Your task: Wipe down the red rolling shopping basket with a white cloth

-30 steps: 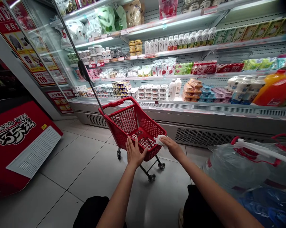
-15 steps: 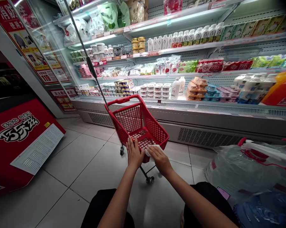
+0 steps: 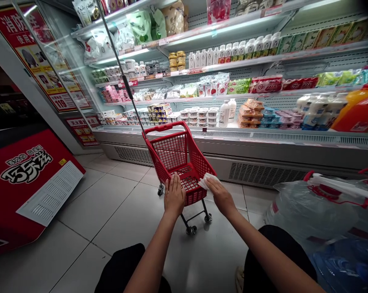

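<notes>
A small red shopping cart [image 3: 168, 152] on dark legs with casters stands in front of me, a thin pole rising from its handle. My left hand [image 3: 174, 197] lies with outstretched fingers on the near left corner of the basket. At the near right corner, my right hand [image 3: 221, 195] presses a crumpled white cloth or tissue [image 3: 206, 180] against the rim. Its fingers partly cover the white piece.
A refrigerated display case [image 3: 233, 142] with dairy products and drinks runs behind the cart. Large water jugs [image 3: 312, 215] stand close on my right. A red freezer [image 3: 28, 195] stands on the left, on the tiled floor.
My right hand has moved right along the cart's front rim with the white cloth, to the right corner. The cart has shifted slightly right in view; my left hand stays on its corner.
</notes>
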`<state>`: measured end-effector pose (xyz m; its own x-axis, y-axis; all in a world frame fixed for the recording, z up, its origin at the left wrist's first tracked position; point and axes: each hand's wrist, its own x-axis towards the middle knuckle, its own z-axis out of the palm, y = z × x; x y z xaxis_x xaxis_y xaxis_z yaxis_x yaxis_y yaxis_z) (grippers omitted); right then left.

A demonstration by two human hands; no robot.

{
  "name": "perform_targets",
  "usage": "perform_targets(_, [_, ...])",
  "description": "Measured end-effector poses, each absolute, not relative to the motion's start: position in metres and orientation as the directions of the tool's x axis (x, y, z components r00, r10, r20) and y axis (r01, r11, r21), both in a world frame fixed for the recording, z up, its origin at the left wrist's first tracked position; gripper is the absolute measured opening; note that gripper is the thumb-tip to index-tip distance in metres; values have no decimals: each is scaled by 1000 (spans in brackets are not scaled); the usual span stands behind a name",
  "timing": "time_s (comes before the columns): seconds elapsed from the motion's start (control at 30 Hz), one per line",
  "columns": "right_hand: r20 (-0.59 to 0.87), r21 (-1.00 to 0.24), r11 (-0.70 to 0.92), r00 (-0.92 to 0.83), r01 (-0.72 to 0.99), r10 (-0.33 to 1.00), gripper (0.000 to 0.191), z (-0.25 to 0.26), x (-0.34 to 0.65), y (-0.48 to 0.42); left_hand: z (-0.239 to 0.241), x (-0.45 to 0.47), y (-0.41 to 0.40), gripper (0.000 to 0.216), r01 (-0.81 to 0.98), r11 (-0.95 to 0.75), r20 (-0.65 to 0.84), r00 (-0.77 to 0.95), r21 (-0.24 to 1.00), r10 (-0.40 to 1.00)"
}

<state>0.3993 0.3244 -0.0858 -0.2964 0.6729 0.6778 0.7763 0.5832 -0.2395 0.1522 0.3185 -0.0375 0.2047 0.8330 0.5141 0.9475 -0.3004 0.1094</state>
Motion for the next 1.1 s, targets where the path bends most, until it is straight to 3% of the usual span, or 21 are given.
perform_targets(0.2, [673,-182,660,-397,729,624,75,-82,330,288,-43,149,306,69,949,-299,550,196,103,812])
perform_targets(0.33, [651,-124,717,-489,686,580,72,-79,348,289,-47,143,298,68,942,-315,558,201,115,805])
perform_targets(0.57, [680,-221,578,-301,786,669,85,-85,394,302,-46,146,294,67,929,-334,537,202,159,819])
perform_targets(0.73, [680,-217,635,-352,741,643,78,-84,332,288,-45,165,299,70,951,-236,500,107,201,859])
perform_targets(0.93, [660,-109,726,-497,679,563,72,-71,360,299,-50,166,295,65,960,-250,558,141,123,818])
perform_targets(1.1, [664,-129,678,-445,724,601,70,-72,403,312,-50,168,292,59,969,-238,576,160,62,802])
